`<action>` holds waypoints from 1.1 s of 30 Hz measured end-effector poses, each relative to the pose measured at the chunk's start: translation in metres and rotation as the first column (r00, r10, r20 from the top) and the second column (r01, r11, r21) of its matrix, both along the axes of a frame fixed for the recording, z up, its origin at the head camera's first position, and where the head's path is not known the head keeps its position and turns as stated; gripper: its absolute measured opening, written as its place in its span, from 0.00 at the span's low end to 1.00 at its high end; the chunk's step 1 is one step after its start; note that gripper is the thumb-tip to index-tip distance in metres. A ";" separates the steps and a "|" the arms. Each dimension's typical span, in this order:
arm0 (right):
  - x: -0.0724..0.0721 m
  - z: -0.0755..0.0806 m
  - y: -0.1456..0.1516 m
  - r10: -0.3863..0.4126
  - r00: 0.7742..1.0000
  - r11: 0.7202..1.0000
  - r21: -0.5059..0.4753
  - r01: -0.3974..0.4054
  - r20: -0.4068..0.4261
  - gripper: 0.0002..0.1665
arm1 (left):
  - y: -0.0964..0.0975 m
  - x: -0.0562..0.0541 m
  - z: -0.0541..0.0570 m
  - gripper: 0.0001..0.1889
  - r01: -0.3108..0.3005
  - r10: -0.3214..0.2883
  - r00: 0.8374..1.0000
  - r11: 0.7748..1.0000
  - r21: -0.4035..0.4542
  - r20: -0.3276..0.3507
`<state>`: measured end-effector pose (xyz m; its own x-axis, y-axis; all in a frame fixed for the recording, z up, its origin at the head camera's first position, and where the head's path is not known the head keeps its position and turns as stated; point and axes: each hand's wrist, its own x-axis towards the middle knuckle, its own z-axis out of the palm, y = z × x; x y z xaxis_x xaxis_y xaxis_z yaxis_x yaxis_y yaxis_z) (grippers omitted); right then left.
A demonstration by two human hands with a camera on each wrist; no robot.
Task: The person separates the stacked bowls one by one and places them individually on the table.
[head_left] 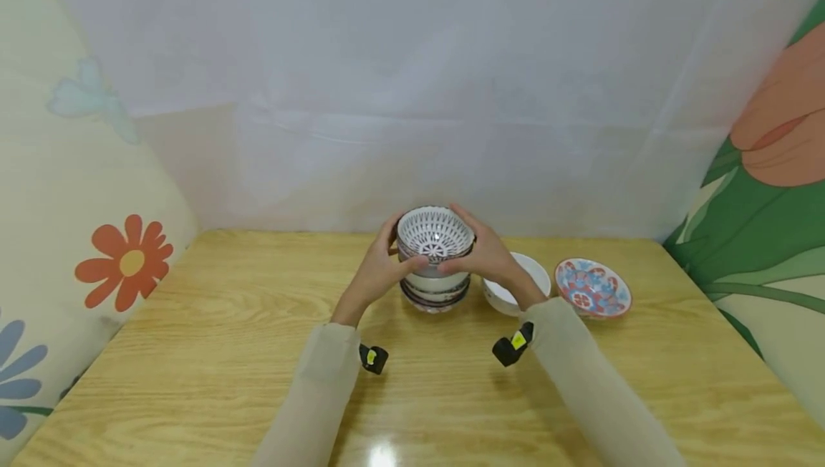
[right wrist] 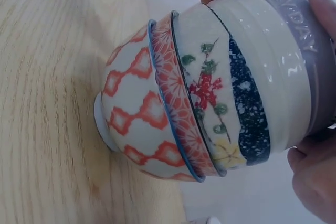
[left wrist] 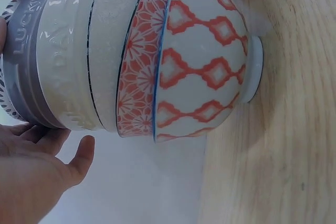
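Note:
Several bowls are nested in one upright stack on the table. The top one is a black-and-white patterned bowl (head_left: 435, 227). Below it come a grey bowl with raised lettering (left wrist: 26, 51), a cream embossed bowl (right wrist: 278, 77), a bowl with red and yellow flowers (right wrist: 210, 93) and a red-flowered band. A bowl with red diamonds (left wrist: 205, 66) forms the base. From the left, my left hand (head_left: 380, 270) grips the patterned bowl, its thumb across the front. My right hand (head_left: 486, 256) holds the other side likewise. The far fingertips are partly hidden.
Right of the stack stands a white bowl (head_left: 498, 301), partly behind my right wrist. Beyond it a red-and-blue patterned bowl (head_left: 593, 288) sits tilted toward me. A white cloth (head_left: 387, 94) hangs along the wooden table's (head_left: 225, 324) back edge.

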<state>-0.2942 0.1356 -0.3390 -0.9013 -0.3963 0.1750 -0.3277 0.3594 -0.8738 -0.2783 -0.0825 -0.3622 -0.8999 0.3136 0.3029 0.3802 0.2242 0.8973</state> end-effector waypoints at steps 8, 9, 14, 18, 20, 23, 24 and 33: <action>0.001 -0.004 -0.002 -0.039 0.999 0.999 -0.028 0.039 -0.015 0.69 | -0.002 0.000 -0.001 0.63 0.019 -0.018 0.999 1.000 -0.019 0.039; 0.001 -0.005 -0.002 -0.039 0.999 0.999 -0.034 0.039 -0.011 0.69 | -0.002 0.000 -0.002 0.63 0.027 -0.027 0.999 0.999 -0.019 0.042; 0.003 -0.005 -0.002 -0.057 0.998 0.997 -0.051 0.057 0.001 0.69 | -0.002 0.000 -0.005 0.62 0.059 -0.058 0.997 0.998 -0.024 0.049; 0.003 -0.004 -0.004 -0.063 0.998 0.997 -0.050 0.062 -0.016 0.67 | -0.002 0.001 -0.005 0.59 0.050 -0.049 0.998 0.998 -0.030 0.047; 0.003 -0.004 -0.004 -0.065 0.998 0.997 -0.053 0.063 -0.025 0.66 | -0.002 0.001 -0.005 0.57 0.044 -0.042 0.997 0.998 -0.033 0.061; 0.005 -0.003 -0.004 -0.063 0.997 0.996 -0.059 0.060 -0.037 0.65 | -0.001 0.001 -0.006 0.56 0.038 -0.034 0.995 0.998 -0.043 0.090; 0.005 -0.002 -0.004 -0.063 0.997 0.996 -0.061 0.061 -0.040 0.65 | -0.001 0.001 -0.006 0.55 0.037 -0.033 0.995 0.998 -0.045 0.099; 0.005 0.012 0.000 -0.064 0.995 0.997 -0.054 0.060 -0.075 0.63 | -0.001 0.000 -0.003 0.55 0.029 -0.021 0.994 0.997 -0.072 0.103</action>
<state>-0.2896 0.1361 -0.3268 -0.9069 -0.3287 0.2636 -0.3731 0.3359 -0.8649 -0.2778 -0.0839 -0.3654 -0.9167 0.3541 0.1850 0.2934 0.2824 0.9133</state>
